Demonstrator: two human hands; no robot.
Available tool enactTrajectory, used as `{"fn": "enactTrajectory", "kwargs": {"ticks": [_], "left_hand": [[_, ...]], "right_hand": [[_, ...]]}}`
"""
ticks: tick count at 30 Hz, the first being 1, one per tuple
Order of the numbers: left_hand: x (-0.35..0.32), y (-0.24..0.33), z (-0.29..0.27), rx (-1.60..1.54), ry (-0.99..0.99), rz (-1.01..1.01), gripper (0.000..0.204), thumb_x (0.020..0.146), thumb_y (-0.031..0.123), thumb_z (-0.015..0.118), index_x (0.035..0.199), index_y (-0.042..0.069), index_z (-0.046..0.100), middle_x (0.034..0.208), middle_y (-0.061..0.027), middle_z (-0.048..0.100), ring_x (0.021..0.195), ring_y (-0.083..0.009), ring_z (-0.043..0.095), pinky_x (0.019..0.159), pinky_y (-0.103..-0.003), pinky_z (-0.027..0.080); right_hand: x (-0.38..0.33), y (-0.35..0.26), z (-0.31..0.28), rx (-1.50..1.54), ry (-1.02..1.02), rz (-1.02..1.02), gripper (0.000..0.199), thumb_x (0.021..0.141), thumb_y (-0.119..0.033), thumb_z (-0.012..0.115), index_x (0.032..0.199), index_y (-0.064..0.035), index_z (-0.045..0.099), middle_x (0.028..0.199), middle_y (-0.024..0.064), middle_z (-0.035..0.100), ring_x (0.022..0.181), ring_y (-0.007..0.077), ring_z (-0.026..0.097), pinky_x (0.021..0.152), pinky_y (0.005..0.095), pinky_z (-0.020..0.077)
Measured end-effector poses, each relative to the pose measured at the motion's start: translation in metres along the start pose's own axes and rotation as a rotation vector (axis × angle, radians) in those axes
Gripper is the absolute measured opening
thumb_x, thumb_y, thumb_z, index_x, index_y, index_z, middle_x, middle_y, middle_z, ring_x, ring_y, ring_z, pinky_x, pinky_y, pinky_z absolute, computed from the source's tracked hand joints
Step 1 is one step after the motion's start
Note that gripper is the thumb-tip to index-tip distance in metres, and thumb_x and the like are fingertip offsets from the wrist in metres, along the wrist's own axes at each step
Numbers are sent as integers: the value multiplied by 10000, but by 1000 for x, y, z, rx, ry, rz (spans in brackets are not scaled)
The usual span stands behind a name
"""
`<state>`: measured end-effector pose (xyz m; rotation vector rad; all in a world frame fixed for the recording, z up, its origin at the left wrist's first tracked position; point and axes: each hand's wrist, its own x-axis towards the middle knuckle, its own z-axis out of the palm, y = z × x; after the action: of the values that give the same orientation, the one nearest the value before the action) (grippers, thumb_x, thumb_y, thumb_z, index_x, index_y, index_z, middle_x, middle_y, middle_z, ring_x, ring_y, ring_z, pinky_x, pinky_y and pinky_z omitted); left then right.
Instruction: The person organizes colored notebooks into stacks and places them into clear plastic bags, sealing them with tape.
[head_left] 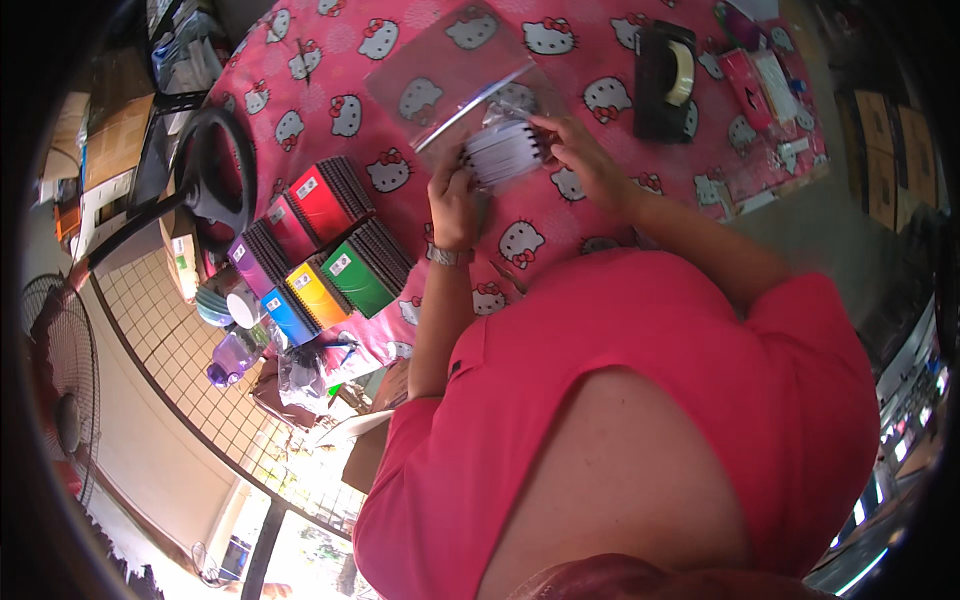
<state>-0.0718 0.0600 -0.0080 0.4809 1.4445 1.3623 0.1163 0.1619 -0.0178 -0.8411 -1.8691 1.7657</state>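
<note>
A stack of small spiral notebooks (503, 156), white page edges up and black coils at the side, sits between my two hands. Its left side is gripped by my left hand (456, 207), with a metal watch on that wrist. My right hand (588, 166) has its fingertips bent on the coil side at the upper right. Just beyond lies a clear plastic bag (425, 98) with a shiny strip across it. Part of the clear plastic overlaps the stack's far end; how far the stack is inside cannot be made out.
Stacked spiral notebooks in red (318, 200), green (360, 278), yellow (312, 290), blue (290, 314) and purple (255, 262) stand at the left. A black tape dispenser (655, 85) is at the far right, near a pink packet (745, 88). A fan (65, 390) stands far left.
</note>
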Motion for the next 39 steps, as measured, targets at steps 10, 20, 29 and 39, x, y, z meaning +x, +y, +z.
{"fn": "enactTrajectory", "kwargs": {"ticks": [10, 20, 29, 39], "left_hand": [[33, 13, 7, 216, -472, -192, 456, 820, 74, 609, 1263, 5, 523, 1003, -13, 614, 848, -105, 548, 758, -267, 447], [7, -1, 37, 1021, -171, 623, 165, 731, 13, 665, 885, 54, 707, 844, -94, 608, 688, -220, 609, 608, -311, 491], [-13, 9, 14, 999, -511, 665, 311, 729, 10, 650, 1039, 33, 666, 1057, -112, 576, 955, -286, 577, 766, -368, 492], [0, -22, 23, 955, 56, 466, 147, 657, 147, 789, 789, 98, 748, 981, -59, 562, 1030, -220, 510, 838, -342, 444]], "right_hand": [[8, 29, -50, -160, -239, -149, 249, 853, -106, 602, 1098, -59, 607, 975, 64, 510, 852, 167, 548, 753, 299, 450], [-4, 18, -18, -489, 98, -382, 209, 724, -70, 714, 927, -38, 672, 903, 87, 558, 734, 200, 575, 602, 314, 463], [-25, 6, -28, -707, -107, -676, 219, 752, -203, 719, 880, -44, 638, 979, 67, 558, 932, 235, 539, 762, 328, 482], [-28, 7, 21, -778, 455, -243, 136, 790, -205, 678, 822, -79, 639, 1084, 74, 518, 1013, 269, 499, 885, 381, 388]]}}
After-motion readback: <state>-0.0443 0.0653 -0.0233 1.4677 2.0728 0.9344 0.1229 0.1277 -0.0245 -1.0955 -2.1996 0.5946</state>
